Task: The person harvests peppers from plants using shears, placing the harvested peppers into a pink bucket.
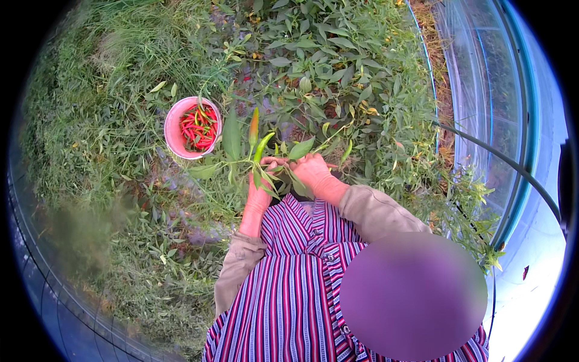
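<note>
A chili plant branch [238, 161] with broad green leaves rises in front of my body. An orange-green chili [254, 127] and a yellow-green chili [263, 146] stand up from it. My left hand [260, 192] is closed on this branch, its fingers partly covered by leaves. Close beside it, my right hand [315, 174] has its fingers curled in among the stems. A thin reddish tip shows by its knuckles, but what the right hand grips is hidden. Another green chili [346, 151] hangs just right of that hand.
A pink-white bucket [170, 136] holding many red chilies [196, 128] stands ahead to the left. Dense chili plants [338, 54] fill the front and right. Clear plastic sheeting [476, 78] and a dark hose [500, 151] border the right side.
</note>
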A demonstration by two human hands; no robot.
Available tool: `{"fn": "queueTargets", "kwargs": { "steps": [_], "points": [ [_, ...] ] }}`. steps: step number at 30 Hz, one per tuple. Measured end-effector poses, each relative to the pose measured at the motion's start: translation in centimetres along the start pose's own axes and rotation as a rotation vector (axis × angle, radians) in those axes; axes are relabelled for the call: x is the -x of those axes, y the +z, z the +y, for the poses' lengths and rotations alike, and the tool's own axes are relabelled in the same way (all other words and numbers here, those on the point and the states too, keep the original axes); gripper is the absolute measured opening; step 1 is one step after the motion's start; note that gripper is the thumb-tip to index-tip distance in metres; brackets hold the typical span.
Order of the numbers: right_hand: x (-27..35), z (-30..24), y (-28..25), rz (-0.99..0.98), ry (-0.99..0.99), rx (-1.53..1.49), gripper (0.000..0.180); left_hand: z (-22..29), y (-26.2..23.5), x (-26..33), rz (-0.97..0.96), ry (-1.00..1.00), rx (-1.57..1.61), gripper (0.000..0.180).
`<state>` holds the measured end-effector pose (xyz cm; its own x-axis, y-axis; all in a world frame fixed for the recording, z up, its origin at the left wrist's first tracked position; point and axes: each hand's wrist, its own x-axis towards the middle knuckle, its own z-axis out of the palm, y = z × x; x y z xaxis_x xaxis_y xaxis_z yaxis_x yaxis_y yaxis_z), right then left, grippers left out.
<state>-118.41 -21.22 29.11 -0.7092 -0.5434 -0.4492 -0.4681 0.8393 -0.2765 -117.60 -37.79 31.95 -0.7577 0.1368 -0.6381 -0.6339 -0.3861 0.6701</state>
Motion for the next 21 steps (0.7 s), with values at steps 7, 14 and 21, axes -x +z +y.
{"fn": "queueTargets", "kwargs": {
  "steps": [7,14,21],
  "points": [
    [3.2,-0.3,-4.3,-0.179,0.014,-0.365,0.020,-0.8,-1.6,-0.2,-0.050,0.029,-0.236,0.024],
    [4.0,1.9,-15.7,-0.122,0.338,-1.344,0.026,1.4,-2.4,0.0,-0.147,0.117,-0.266,0.028],
    [0.0,3.1,-18.9,0.285,0.320,-1.368,0.018,0.8,-1.5,-1.1,-0.091,0.158,-0.281,0.027]
  ]
}}
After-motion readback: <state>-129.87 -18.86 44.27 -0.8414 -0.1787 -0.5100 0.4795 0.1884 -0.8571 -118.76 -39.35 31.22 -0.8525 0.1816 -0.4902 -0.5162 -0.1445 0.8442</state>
